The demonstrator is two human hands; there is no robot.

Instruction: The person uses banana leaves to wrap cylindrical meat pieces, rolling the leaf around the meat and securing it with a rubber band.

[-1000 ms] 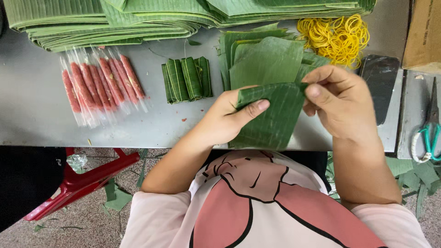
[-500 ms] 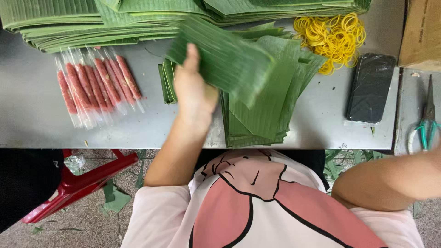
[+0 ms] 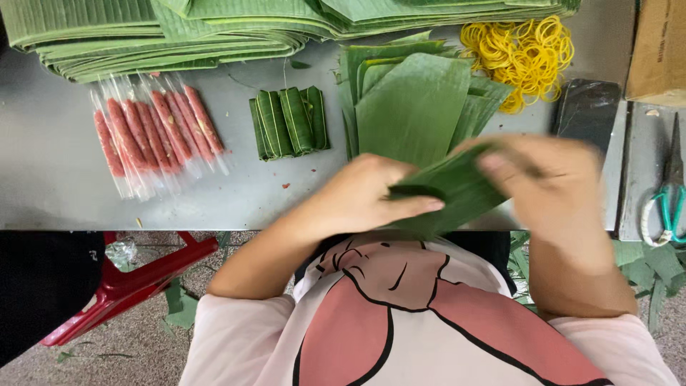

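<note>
your left hand (image 3: 361, 196) and right hand (image 3: 550, 182) both pinch one folded banana leaf piece (image 3: 450, 187) at the near table edge (image 3: 214, 214), fingers clamped on it, just in front of the cut leaf stack (image 3: 414, 100)

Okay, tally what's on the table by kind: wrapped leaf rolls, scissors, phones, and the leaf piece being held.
Wrapped green leaf rolls: 4
Scissors: 1
Black phone: 1
Leaf piece held by left hand and right hand: 1
Total: 7
</note>
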